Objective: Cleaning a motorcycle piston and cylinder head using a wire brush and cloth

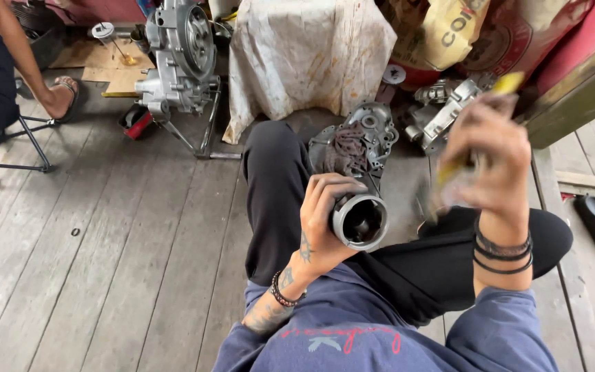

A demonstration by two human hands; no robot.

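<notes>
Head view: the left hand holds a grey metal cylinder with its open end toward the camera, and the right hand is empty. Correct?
Not quite. In the head view the right hand grips a blurred yellow tool. The left hand does hold the grey metal cylinder, open end toward the camera.

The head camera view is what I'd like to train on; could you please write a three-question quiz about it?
1. True or false: the left hand holds a round metal cylinder part.
2. The right hand grips a tool with a handle of which colour: A red, B yellow, C green?
3. What stands on a frame on the wooden floor at upper left?

Key: 1 true. 2 B, the yellow-handled tool, blurred. 3 A grey engine block.
</notes>
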